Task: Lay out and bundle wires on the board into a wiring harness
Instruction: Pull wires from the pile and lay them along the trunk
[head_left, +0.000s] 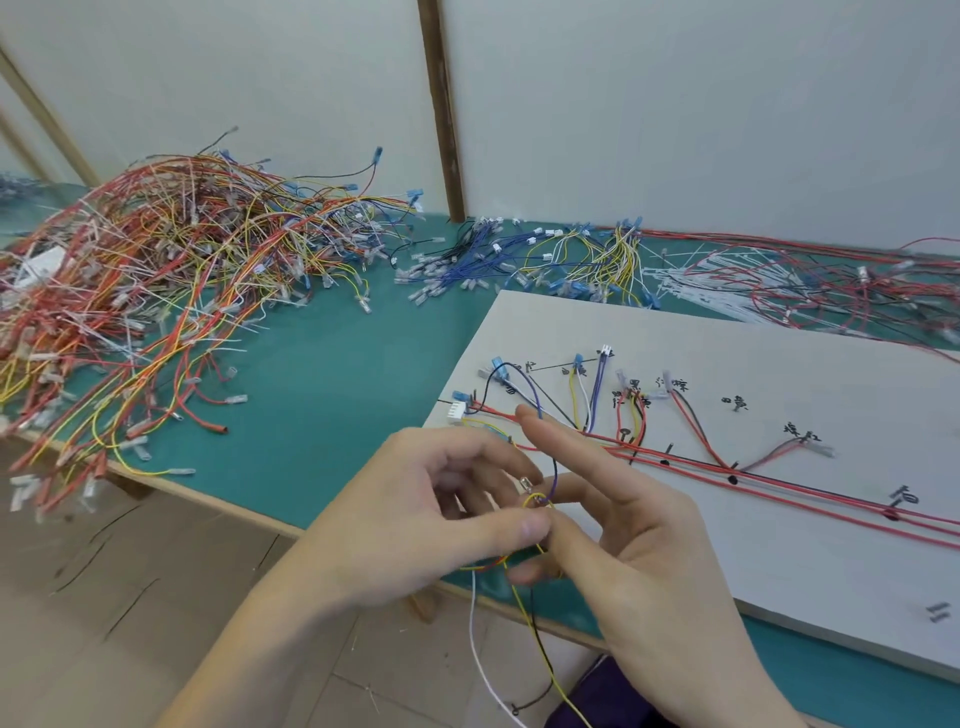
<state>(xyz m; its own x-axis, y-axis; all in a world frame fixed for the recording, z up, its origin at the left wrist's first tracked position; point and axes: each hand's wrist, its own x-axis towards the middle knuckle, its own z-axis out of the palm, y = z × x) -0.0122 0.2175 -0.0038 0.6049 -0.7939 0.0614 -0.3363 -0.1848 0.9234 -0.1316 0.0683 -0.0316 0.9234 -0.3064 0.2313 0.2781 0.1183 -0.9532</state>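
Left hand (415, 514) and right hand (618, 525) are pinching a yellow wire (535, 501) looped off the near-left corner of the white board (779, 545), where red wires (810, 491) are lying; a loose wire pile (171, 270) is sitting left.

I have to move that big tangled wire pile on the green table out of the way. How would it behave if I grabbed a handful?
The wire pile would probably come up as one snagged clump, since its strands loop through each other. It likely droops: strands already sag over the table edge. Loose terminal ends may catch or drop off.
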